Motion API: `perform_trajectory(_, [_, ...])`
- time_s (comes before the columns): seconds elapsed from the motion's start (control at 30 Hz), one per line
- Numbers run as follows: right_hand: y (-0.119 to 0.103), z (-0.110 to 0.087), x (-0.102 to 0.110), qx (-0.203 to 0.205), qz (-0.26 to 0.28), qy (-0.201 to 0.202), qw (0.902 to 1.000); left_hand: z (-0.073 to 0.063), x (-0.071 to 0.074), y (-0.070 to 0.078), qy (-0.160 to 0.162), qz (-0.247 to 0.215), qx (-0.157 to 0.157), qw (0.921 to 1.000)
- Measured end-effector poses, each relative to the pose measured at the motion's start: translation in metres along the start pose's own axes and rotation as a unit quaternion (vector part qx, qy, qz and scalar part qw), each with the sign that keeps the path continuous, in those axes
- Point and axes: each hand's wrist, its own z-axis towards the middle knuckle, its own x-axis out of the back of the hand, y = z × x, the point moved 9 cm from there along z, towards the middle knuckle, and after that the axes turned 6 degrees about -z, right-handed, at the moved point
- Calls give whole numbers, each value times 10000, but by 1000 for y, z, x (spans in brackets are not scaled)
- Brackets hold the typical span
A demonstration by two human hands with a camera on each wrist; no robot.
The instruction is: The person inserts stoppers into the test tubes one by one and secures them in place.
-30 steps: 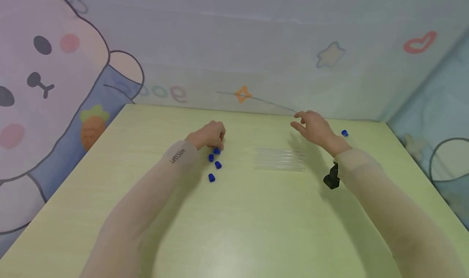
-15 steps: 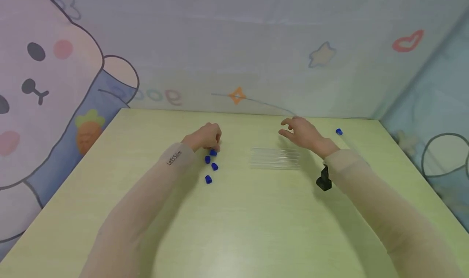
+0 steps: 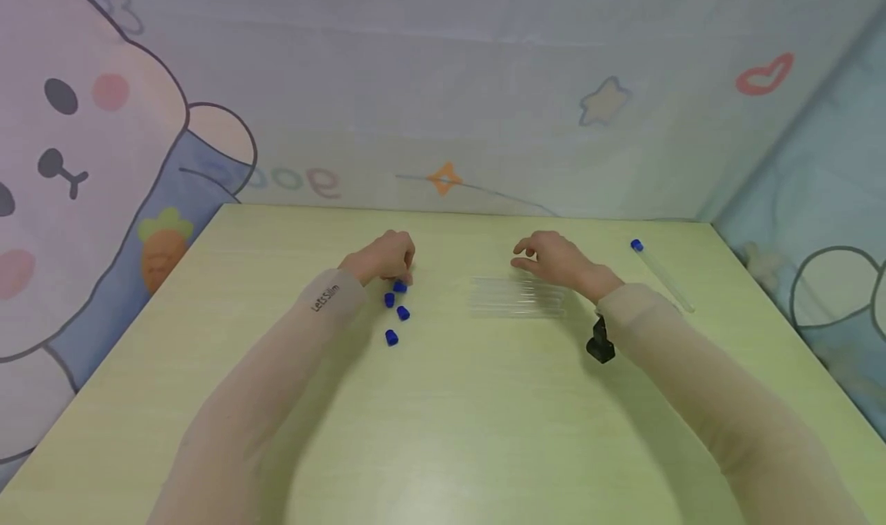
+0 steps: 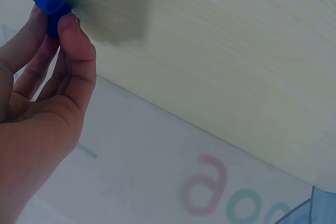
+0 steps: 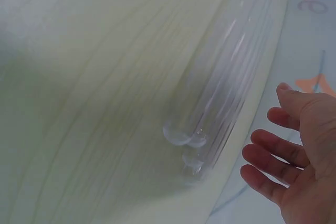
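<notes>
My left hand (image 3: 383, 256) is at the far end of a small group of blue caps (image 3: 391, 337). In the left wrist view its thumb and finger pinch one blue cap (image 4: 59, 20), and other caps lie just beyond the fingertips. A row of clear test tubes (image 3: 515, 304) lies flat on the table to the right, side by side. My right hand (image 3: 554, 260) hovers beside the tubes' right part, fingers apart and loosely bent, holding nothing. The right wrist view shows the tubes' rounded ends (image 5: 178, 135) near that hand (image 5: 310, 150).
A capped test tube (image 3: 666, 279) lies slanted at the right side of the pale wooden table (image 3: 443, 433). A black wrist device (image 3: 601, 348) hangs below the right sleeve. Behind the table stands a printed cloth (image 3: 388, 87).
My right hand has moved left and down toward the row of tubes, uncovering the capped tube at right. My left hand stays at the caps. The head view has shifted slightly.
</notes>
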Motion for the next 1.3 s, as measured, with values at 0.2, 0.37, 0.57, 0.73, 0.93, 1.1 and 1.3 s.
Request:
perform_trajectory(0.2, [-7, 2, -6, 101, 18, -133, 9999, -3, 2, 2, -8, -22, -26, 10000])
perform_trajectory(0.37, [-12, 2, -11, 241, 65, -223, 9994, -3, 2, 3, -11, -34, -25, 10000])
perform_trajectory(0.57, [-14, 1, -18, 288, 62, -355, 9989, -4, 2, 3, -13, -37, 25, 10000])
perform_trajectory(0.73, [-14, 2, -22, 301, 40, -383, 9988, -4, 1, 1, -15, -15, 70, 10000])
perform_trajectory(0.93, [-18, 2, -20, 385, 2, -353, 9986, -3, 0, 1, 8, 7, 30, 10000])
perform_trajectory(1.1, [-20, 0, -19, 403, -39, -324, 9987, -4, 1, 2, 3, 7, 49, 10000])
perform_trajectory(1.3, [-20, 0, -19, 388, 5, -266, 9989, -3, -1, 1, -35, -27, 29, 10000])
